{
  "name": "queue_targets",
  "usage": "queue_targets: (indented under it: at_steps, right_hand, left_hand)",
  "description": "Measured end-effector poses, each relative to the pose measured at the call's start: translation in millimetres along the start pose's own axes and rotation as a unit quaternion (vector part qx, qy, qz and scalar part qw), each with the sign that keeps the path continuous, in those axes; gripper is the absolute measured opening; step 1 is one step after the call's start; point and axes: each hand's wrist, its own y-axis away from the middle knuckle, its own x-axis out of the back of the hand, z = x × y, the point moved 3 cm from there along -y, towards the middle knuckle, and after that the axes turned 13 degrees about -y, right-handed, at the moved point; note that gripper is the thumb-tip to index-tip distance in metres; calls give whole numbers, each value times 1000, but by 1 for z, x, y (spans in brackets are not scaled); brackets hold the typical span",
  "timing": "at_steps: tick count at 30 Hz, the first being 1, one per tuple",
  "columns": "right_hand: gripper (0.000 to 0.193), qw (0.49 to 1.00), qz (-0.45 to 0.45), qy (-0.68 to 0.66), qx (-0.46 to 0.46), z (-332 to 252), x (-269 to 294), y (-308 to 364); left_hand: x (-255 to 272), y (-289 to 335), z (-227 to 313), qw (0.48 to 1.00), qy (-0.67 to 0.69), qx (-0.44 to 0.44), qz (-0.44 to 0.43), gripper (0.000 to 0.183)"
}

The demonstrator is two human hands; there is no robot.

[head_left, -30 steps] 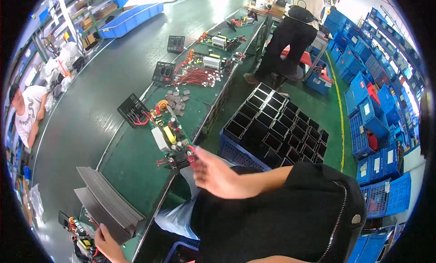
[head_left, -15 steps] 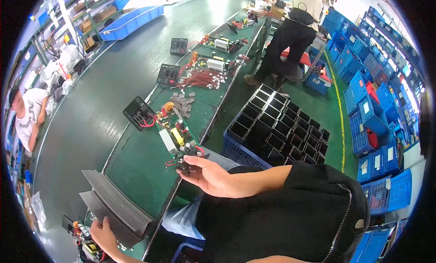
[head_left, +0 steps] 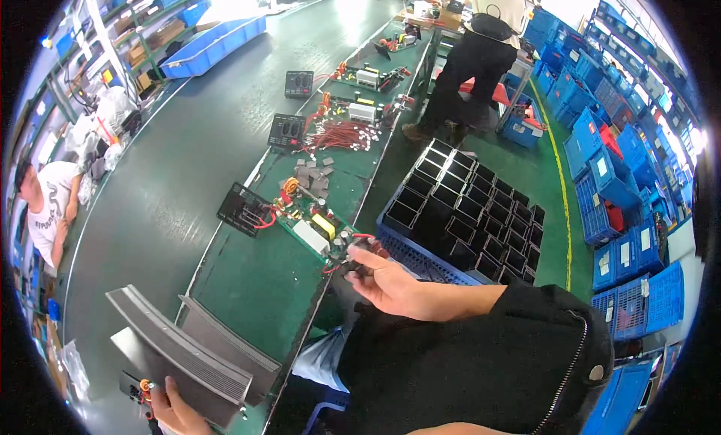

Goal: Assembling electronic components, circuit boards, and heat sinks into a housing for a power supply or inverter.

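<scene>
At lower left my left hand (head_left: 176, 406) is closed, thumb and fingers on the lower edge of a bundle of grey ribbed panels (head_left: 180, 345). Another grey ribbed panel group (head_left: 229, 337) stands just right of it on the green bench mat. My right hand (head_left: 390, 285) pinches a dark part at the near end of a green circuit board (head_left: 312, 225). That board carries a yellow transformer, capacitors and a copper coil; red wires join it to a black socket panel (head_left: 244, 209). My fingers partly hide the pinched part.
Grey pads (head_left: 315, 178), a red wire bundle (head_left: 342, 136) and further boards lie up the bench. Right of it stands a blue crate (head_left: 428, 262) of black cases. Another board (head_left: 135, 388) lies beside my left hand. One person stands ahead (head_left: 469, 74); another is at left (head_left: 52, 209).
The grey panels have parted into two groups, the held one leaning left. My right hand and the circuit board appear further right and slightly higher; the whole view has also shifted somewhat.
</scene>
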Motion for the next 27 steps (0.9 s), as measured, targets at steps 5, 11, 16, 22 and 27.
queue_targets:
  at_steps: [5, 11, 16, 22, 27]
  right_hand:
    - [24, 994, 36, 88, -46, -9, 9, -4]
    - [32, 988, -54, 103, -98, -12, 21, -19]
    - [37, 982, -61, 152, -94, -13, 21, -16]
    - [62, 794, -251, 528, -165, -37, 57, -19]
    - [54, 585, -342, 718, -158, -151, 35, -32]
  left_hand:
    - [0, 1, 3, 988, 125, -23, 94, 28]
    - [-3, 28, 49, 993, 105, -15, 51, 29]
    - [-23, 53, 83, 993, 106, -36, 38, 31]
    - [-57, 81, 148, 998, 0, -64, -13, 34]
    - [-95, 100, 189, 992, -115, -14, -39, 27]
